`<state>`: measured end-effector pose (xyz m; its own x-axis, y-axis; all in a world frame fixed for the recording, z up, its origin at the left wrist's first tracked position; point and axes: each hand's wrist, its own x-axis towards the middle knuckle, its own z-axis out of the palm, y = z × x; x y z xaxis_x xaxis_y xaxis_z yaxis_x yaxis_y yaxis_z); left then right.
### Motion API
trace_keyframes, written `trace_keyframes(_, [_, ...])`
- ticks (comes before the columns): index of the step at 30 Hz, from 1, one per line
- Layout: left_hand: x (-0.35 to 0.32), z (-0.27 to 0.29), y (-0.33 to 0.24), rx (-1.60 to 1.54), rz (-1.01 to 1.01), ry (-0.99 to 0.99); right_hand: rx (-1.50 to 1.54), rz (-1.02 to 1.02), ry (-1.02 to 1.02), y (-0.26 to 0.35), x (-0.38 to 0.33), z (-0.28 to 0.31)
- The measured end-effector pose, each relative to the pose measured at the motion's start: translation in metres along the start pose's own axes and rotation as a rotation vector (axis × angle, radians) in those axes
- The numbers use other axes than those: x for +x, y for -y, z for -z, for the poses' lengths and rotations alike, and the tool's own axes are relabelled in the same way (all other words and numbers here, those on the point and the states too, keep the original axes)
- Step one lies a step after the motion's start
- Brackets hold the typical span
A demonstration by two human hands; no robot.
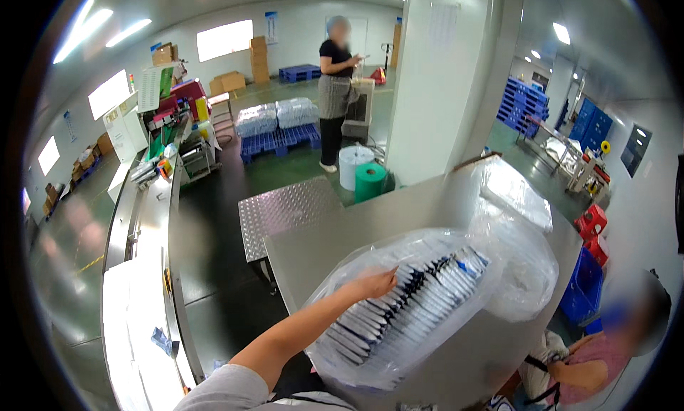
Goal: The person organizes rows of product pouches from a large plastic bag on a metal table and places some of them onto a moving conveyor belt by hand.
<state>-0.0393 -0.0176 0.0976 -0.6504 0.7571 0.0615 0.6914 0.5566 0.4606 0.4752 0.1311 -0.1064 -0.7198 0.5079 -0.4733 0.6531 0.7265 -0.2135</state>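
Steel table (342, 240) under clear bag (406, 304) of stacked white-blue sachets, left hand (374, 283) fingers together on top.

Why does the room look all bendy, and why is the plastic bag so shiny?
In the head view, the fisheye lens curves the conveyor and darkens the corners. Ceiling lights glare off the clear plastic bag of packets the left hand touches. Faces are blurred.
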Motion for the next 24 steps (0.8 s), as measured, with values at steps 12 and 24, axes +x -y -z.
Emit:
trace_keyframes(12, [0.028,0.026,-0.002,0.067,-0.102,-0.009,1.117,0.362,-0.491,0.102,0.091,0.255])
trace_keyframes(24, [0.061,0.031,0.025,0.107,-0.267,-0.020,-0.408,0.471,-0.529,0.341,0.232,0.347])
